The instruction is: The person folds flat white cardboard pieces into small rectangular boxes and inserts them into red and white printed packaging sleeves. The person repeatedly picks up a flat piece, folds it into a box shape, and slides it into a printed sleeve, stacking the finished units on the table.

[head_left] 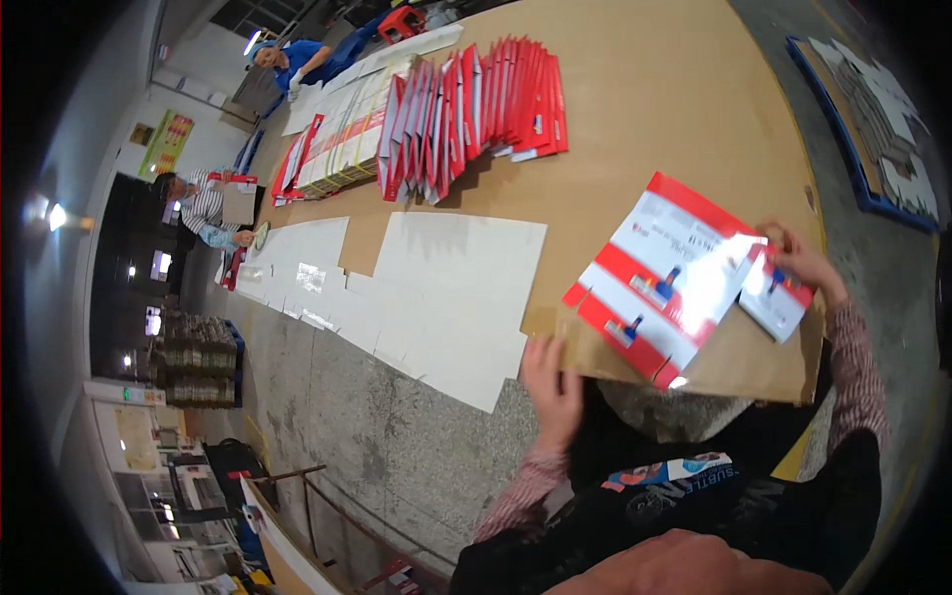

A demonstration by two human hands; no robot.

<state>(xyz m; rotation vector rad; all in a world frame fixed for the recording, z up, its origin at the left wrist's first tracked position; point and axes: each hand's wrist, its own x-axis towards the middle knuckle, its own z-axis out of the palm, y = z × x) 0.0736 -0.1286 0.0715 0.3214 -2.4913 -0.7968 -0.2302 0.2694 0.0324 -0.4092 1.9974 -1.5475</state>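
Observation:
A red, white and blue printed carton blank [666, 270] lies flat near the table's right front corner, glare whitening part of it. At its right side my right hand [801, 266] is closed on a smaller flap panel [775, 297] with the same print. Whether that panel is joined to the blank or a separate piece, I cannot tell. My left hand [551, 389] rests at the table's near edge, left of the blank. Its fingers are apart and nothing shows in them. Close by lies a large white sheet [466, 288], its corner hanging over the edge.
A long row of folded red cartons [476, 114] stands across the brown table [654, 79], beside strapped white bundles [347, 134]. Two co-workers [302, 64] are at the far end. A blue pallet [861, 188] with stacked card sits on the floor at right.

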